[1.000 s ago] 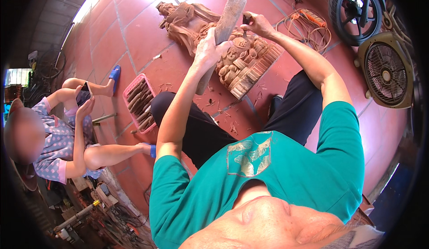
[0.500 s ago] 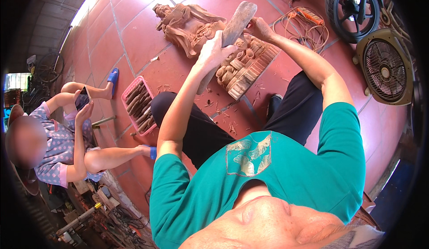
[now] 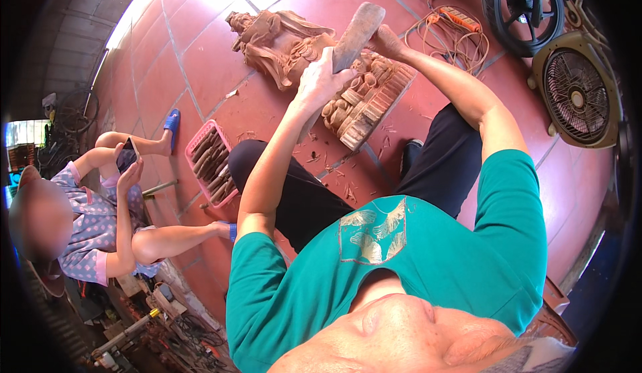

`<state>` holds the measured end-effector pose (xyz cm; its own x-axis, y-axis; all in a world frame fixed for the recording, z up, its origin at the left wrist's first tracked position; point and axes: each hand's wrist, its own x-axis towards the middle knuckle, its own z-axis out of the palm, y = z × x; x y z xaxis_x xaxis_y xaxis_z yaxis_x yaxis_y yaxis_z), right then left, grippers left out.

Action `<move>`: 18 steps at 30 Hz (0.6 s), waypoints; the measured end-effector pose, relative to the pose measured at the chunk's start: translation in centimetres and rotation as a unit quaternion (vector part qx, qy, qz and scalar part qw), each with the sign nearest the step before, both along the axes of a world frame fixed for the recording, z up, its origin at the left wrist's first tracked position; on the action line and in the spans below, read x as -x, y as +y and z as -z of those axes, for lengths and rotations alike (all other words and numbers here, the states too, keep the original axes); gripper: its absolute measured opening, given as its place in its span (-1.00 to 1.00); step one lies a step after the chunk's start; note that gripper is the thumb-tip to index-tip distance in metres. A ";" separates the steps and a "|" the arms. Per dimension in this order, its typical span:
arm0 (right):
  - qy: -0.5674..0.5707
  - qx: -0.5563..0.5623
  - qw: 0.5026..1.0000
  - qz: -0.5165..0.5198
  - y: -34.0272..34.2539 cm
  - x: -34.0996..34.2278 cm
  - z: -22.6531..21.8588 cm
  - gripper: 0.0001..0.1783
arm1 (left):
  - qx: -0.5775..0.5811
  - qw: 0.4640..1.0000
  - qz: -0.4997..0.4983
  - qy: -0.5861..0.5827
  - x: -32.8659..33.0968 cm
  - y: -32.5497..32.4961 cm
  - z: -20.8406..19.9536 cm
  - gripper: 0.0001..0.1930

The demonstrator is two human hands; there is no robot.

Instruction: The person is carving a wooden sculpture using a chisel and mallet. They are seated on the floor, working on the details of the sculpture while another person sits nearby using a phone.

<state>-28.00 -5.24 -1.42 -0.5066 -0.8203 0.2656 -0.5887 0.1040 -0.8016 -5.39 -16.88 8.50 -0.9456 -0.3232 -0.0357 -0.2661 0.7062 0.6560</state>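
My left hand [image 3: 319, 82] is wrapped round a flat, worn wooden mallet [image 3: 361, 30], its broad end raised beyond my fingers. Close to that end, my right hand [image 3: 389, 42] is closed, fingers curled over the carving; whatever it grips is hidden by the mallet and the fingers. Beneath both hands lies a brown carved wooden statue [image 3: 271, 44] on its back or side, its figure part toward the far left. Its carved, stepped base [image 3: 378, 102] points toward my legs. The mallet covers part of the statue's middle.
A pink basket [image 3: 195, 139] of wooden-handled tools sits left of my knee. Beside it a seated person [image 3: 100, 219] holds a phone. Wood chips [image 3: 349, 191] litter the tiles. An orange power strip with cord [image 3: 461, 20], a wheel [image 3: 525, 12] and a fan [image 3: 576, 97] stand right.
The view has shifted slightly, so the basket and the seated person sit a little lower. Both hands and the mallet stay in nearly the same place over the statue.
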 end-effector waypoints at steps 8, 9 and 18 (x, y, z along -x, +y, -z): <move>-0.060 -0.014 0.998 0.021 2.3 0.4 -0.5 -0.67 | -0.056 0.997 -0.047 0.021 -0.7 -1.7 -0.2 -0.26; -0.063 -0.007 0.998 0.019 2.3 0.2 -0.7 -0.70 | -0.063 0.997 -0.048 0.023 -0.8 -1.6 -0.6 -0.26; -0.066 -0.032 0.997 0.030 1.4 0.2 -0.5 -0.62 | -0.070 0.995 -0.041 0.059 -0.9 -0.5 -2.1 -0.28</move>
<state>-28.23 -3.85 -0.95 -0.5817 -0.8009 0.1419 -0.4701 0.1887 -0.8622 -4.51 -17.41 10.63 -0.9169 -0.3984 0.0237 -0.2344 0.5857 0.7759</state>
